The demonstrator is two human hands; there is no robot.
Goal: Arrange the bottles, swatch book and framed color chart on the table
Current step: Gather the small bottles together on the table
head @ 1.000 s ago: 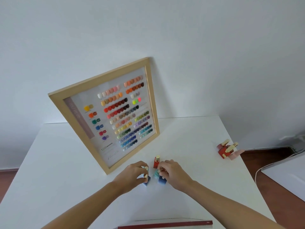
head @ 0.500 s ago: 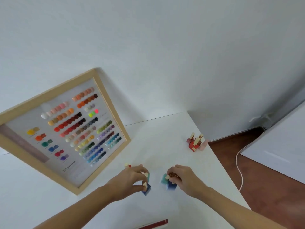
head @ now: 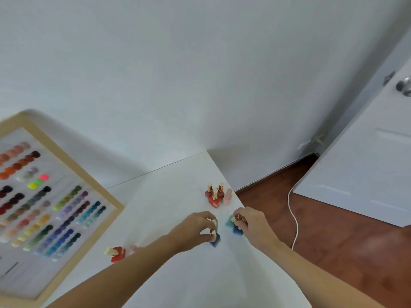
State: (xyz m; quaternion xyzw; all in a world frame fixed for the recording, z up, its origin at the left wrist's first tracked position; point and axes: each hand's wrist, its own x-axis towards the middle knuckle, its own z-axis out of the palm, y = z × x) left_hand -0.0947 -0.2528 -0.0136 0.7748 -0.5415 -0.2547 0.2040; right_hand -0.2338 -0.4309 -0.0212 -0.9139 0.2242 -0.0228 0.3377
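My left hand (head: 195,227) pinches the caps of two small bottles, a dark blue one (head: 215,240) and a teal one behind it. My right hand (head: 251,225) grips two more, a teal bottle (head: 229,221) and a blue bottle (head: 237,230). Both hands hover just over the white table (head: 178,196) near its right edge. A cluster of red and pink bottles (head: 216,195) stands by the far right corner. One red bottle (head: 117,254) stands left of my left forearm. The framed color chart (head: 44,207) leans against the wall at left. The swatch book is out of view.
The table's right edge runs diagonally just beside my right hand, with wood floor (head: 333,230) below. A white cable (head: 294,218) lies on the floor. A white door (head: 367,163) with a knob stands at the right.
Both hands have carried the blue and teal bottles rightward toward the red and pink cluster. The view has swung right, and the red bottle stays behind on the table.
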